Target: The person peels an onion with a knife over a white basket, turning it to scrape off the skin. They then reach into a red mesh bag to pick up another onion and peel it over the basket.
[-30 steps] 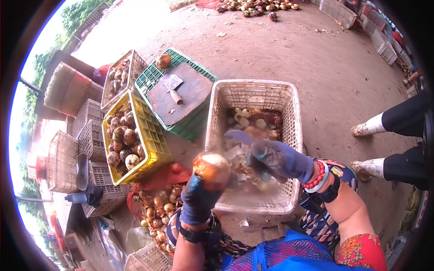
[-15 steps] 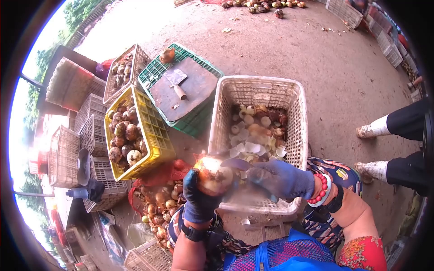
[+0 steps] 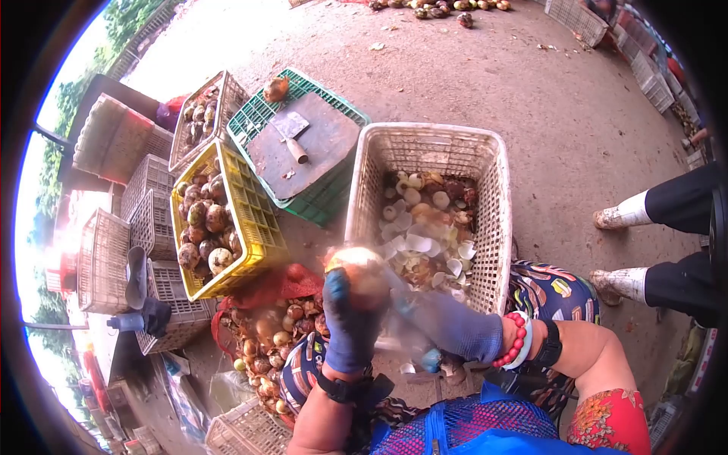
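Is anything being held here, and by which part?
The left hand holds a round, orange-and-white onion around its lower side. The right hand is blurred; whether it holds anything cannot be told.

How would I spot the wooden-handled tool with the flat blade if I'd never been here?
Start at the big whitish crate in front of the person, then look just left to the green crate with a flat board on top. The tool lies on that board. Unlike the round onion near it, it has a broad grey blade and a short tan handle.
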`<control>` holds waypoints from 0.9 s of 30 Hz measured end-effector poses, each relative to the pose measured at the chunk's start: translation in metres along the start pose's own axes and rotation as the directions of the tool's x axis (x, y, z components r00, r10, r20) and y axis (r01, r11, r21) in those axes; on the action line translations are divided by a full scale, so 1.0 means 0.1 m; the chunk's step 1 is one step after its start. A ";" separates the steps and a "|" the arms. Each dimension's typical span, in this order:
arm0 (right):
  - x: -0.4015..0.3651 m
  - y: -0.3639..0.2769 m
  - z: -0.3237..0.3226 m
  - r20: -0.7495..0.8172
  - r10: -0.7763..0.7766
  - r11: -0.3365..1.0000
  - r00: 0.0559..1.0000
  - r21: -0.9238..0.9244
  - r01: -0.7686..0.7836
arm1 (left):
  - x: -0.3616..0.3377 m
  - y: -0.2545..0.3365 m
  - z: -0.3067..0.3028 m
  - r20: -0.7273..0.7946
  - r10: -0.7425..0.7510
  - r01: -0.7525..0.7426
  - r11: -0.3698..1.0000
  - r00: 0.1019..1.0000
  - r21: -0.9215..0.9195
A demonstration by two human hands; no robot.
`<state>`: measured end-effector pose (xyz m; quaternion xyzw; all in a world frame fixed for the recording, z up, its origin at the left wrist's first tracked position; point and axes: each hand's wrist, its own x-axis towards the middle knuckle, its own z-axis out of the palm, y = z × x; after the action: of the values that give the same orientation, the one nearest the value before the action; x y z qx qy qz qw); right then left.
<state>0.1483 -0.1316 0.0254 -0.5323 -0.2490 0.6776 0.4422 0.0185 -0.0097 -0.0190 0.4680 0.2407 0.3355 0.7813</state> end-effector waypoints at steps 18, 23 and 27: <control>0.07 -0.06 -0.03 -0.053 -0.577 0.625 0.815 -0.671 0.400 | 0.07 0.11 -0.07 0.153 0.101 -0.133 0.967 0.983 0.216; 0.11 0.07 -0.11 -0.017 -0.598 0.605 0.801 -0.666 0.437 | 0.09 0.16 0.00 0.263 -0.034 0.163 0.856 0.964 -0.491; 0.01 0.12 -0.10 -0.118 -0.412 0.909 0.903 -0.124 0.398 | 0.11 0.15 -0.05 0.046 0.003 0.000 0.998 0.999 -0.058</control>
<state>0.1540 -0.1378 0.0122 -0.5362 -0.3548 0.5186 0.5637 0.0176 0.0066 -0.0085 0.4529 0.2122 0.3321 0.7997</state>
